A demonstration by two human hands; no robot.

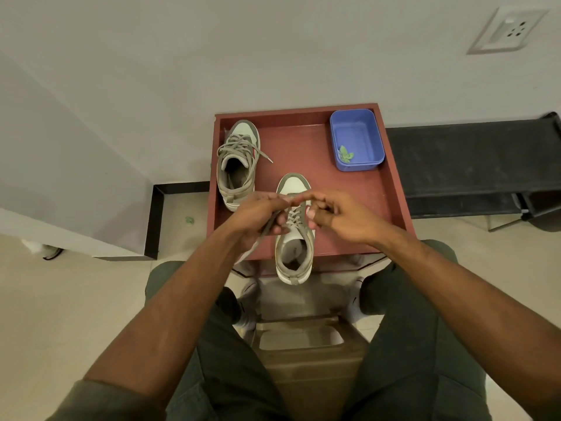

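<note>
Two grey-and-white sneakers sit on a red-brown tray table [306, 141]. The near sneaker [294, 253] points away from me, its heel over the table's front edge. My left hand [258, 215] grips a grey lace [258, 241] that trails down toward my left knee. My right hand [337, 215] is curled over the same shoe's laces [294, 218], its fingertips meeting the left hand's above the tongue; what they pinch is hidden. The far sneaker [238, 165] stands at the back left with loosely threaded laces.
A blue plastic tub [356, 138] holding a small green scrap stands at the table's back right corner. A black bench [470, 165] runs off to the right. A wall stands behind the table. My knees flank a brown stool [303, 344].
</note>
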